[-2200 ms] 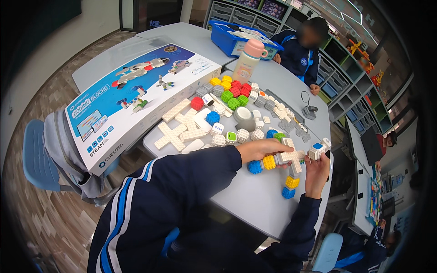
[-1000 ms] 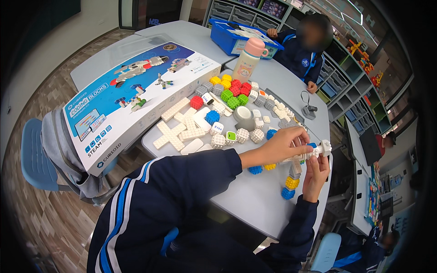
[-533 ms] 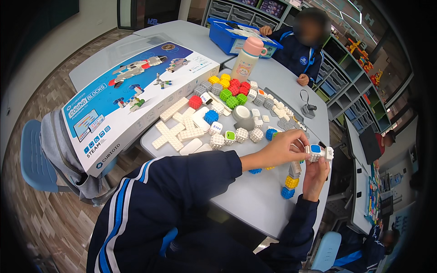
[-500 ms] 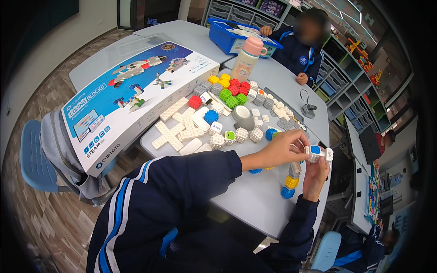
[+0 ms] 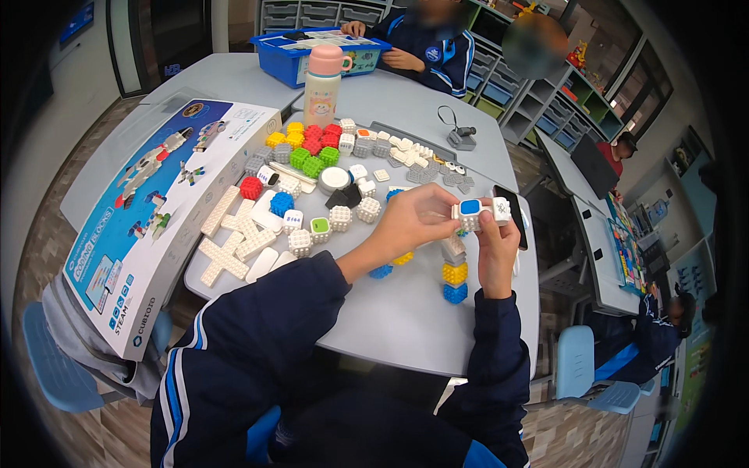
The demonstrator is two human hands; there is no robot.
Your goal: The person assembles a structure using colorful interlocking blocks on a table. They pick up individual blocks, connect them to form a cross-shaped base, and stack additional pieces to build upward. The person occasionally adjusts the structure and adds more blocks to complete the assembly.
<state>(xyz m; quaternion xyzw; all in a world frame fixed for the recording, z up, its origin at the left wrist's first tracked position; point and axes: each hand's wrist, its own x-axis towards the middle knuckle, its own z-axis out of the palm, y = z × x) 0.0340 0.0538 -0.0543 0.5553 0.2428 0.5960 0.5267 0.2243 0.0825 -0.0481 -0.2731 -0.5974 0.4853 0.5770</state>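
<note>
A white building block with a blue square on its face (image 5: 470, 207) sits between my two hands above the table, joined to another white block (image 5: 502, 209) with a dark mark. My left hand (image 5: 413, 226) pinches the near-left end with thumb and fingers. My right hand (image 5: 498, 253) grips from below, its thumb against the blocks. Just under my hands, a column of grey, yellow (image 5: 455, 273) and blue blocks (image 5: 455, 293) extends downward; its upper end is hidden. More blue (image 5: 381, 271) and yellow blocks show partly behind my left wrist.
Loose red, green (image 5: 310, 165), grey and white blocks cover the table's middle. A bottle with a pink lid (image 5: 322, 84) stands behind them. The large kit box (image 5: 168, 195) lies left. Another person sits beyond the blue bin (image 5: 289, 69). A dark phone (image 5: 511, 214) lies right.
The view has turned, so the table and its things appear farther left. Both hands keep hold of the joined white blocks, with only slight shifts of the fingers.
</note>
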